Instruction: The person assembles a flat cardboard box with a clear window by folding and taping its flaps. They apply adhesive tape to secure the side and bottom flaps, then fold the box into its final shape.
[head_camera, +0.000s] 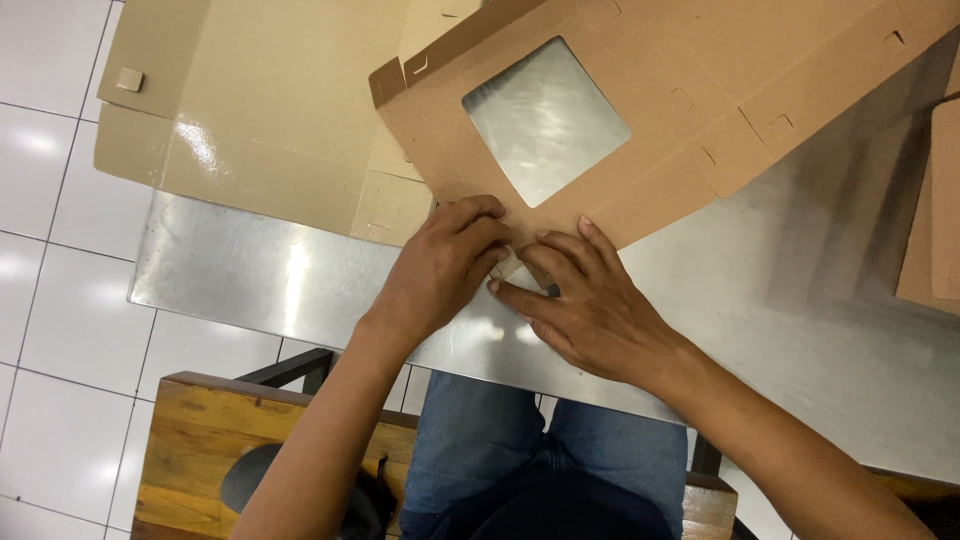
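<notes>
At the far left, a second flattened carton (250, 110), paler and glossy on its upturned face, lies half on the steel table (250, 280) and half over its left edge, above the white tiled floor (50, 250).

Right of it, the person's left hand (440, 270) rests palm down on the near corner of a flat brown cardboard box blank (640, 130). Its fingers (480, 235) are curled and press down on a small corner flap; whether they pinch the flap or only push on it cannot be told.

Directly beside it, the right hand (590, 310) lies flatter, fingers stretched toward the same corner, its thumb pointing left at the left hand's fingertips. The two hands touch there, so neither is clearly nearer: both sit on the one corner.

From that corner the blank spreads away far and to the right, its long axis running diagonally toward the far right of the table. Its clear square window (545, 120) lies just beyond the left hand's knuckles.

At the far right edge, a stack of more brown cardboard (935, 200) sits well apart from both hands.
</notes>
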